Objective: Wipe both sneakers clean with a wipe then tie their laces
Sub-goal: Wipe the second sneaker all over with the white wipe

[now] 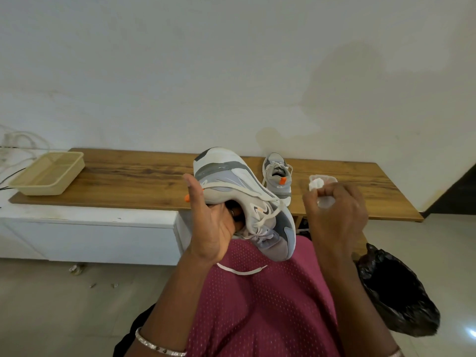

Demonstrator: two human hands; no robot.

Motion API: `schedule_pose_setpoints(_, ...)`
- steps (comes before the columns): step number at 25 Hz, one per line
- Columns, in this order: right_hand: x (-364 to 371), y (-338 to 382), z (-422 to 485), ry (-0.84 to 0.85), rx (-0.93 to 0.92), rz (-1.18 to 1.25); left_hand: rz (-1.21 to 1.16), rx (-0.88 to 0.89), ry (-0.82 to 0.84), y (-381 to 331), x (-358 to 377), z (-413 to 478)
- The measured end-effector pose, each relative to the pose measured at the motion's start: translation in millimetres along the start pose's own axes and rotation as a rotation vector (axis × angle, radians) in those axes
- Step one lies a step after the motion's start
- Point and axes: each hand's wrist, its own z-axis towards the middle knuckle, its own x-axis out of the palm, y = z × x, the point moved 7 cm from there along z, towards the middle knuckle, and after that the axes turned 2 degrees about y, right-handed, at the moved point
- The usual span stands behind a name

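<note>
Left hand (211,228), fingers inside its collar, holds tilted sneaker (231,173); right hand (337,210) clenches wipe (316,184).

No words or numbers can be read anywhere: the held sneaker (247,191) bears only a small dark-and-orange logo mark beside its opening, and the far sneaker (279,181) on the bench (144,181) has a heel mark too small to read.

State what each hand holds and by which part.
Left hand grips the raised sneaker at its collar, fingers inside the opening. Right hand pinches a bunched white wipe.
</note>
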Motion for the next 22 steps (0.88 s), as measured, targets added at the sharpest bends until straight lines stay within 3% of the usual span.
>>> schedule_pose_setpoints(4,-4,15,8,0.112,-0.069,0.159,-0.001,0.026,-0.023,-5,-2,1)
schedule_pose_setpoints(9,26,80,-22,0.374,-0.508,0.245,0.05,-0.018,0.021,-2,10,-6)
schedule_pose_setpoints(13,29,87,-24,0.371,-0.604,0.277,0.083,0.012,0.05,-9,16,-11)
schedule_pose_setpoints(15,22,71,-13,0.256,-0.498,0.201,0.084,0.044,0.032,-12,14,-10)
schedule_pose_setpoints(17,13,38,6,0.156,-0.267,0.081,0.058,0.058,0.003,-13,6,-7)
schedule_pose_setpoints(20,10,-29,26,0.221,0.058,-0.145,0.014,0.051,-0.015,-11,1,-6)
schedule_pose_setpoints(22,8,-53,29,0.273,0.138,-0.235,0.015,0.042,-0.018,-11,2,-6)
